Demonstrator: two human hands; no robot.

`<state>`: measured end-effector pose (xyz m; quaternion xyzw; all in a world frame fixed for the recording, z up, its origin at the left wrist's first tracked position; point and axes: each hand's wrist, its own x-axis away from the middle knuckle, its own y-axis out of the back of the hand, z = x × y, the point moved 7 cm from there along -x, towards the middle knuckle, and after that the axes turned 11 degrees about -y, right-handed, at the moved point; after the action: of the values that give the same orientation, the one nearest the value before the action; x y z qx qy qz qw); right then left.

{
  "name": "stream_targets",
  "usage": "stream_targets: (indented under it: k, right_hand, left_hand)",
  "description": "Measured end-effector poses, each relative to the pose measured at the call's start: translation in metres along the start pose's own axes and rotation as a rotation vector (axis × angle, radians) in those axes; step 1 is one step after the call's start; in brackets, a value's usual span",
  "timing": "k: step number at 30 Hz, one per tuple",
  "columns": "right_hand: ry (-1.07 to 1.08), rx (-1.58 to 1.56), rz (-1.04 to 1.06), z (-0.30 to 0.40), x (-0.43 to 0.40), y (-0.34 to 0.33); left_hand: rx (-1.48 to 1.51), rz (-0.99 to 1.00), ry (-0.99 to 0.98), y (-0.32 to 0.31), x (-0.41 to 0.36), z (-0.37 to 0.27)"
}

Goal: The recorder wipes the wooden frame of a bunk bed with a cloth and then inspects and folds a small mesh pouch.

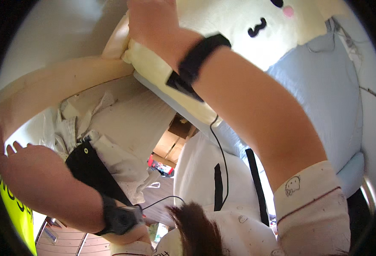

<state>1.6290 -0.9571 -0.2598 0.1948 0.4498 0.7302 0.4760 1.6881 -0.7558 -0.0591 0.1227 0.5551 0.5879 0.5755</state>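
Note:
My left hand [25, 163] is at the far left, its curled fingertips showing beside the left end of a long beige band or edge [63, 75]. Whether it grips this band cannot be told. My right hand [152, 19] reaches to the top edge of the view, over the corner of a large cream cloth piece [232, 28] with a black squiggle and a pink spot. Its fingers are hidden or cut off. Pale blue fabric [316, 83] adjoins the cream piece at the right. Black straps with devices sit on both wrists, with thin cables.
Crumpled pale cloth and wrappings [105, 140] lie at the left around a black panel [95, 169] with an eyelet. Cardboard boxes [168, 145] stand below, near the middle. A bright yellow printed item [15, 214] is at the lower left. A cable hangs before my body.

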Motion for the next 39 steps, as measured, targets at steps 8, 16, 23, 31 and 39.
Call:
stream_targets:
  k: [8, 16, 23, 31, 39]
  right_hand:
    - [-0.31, -0.655, -0.057, -0.055, 0.213, -0.004]
    - [-0.518, -0.798, 0.314, -0.051, 0.343, -0.133]
    - [-0.193, -0.054, 0.385, -0.078, 0.332, -0.268]
    - [-0.112, 0.207, 0.537, -0.11, 0.278, -0.368]
    - [-0.224, -0.174, -0.077, -0.176, 0.209, -0.419]
  left_hand:
    - [1.462, -0.098, 0.703, -0.001, 0.134, -0.091]
    - [1.807, 0.48, 0.552, -0.035, 0.285, -0.093]
    - [1.479, 0.184, 0.283, -0.083, 0.391, -0.041]
    - [0.432, -0.241, -0.227, -0.107, 0.457, -0.009]
    - [0.147, -0.352, -0.062, -0.147, 0.481, 0.017]
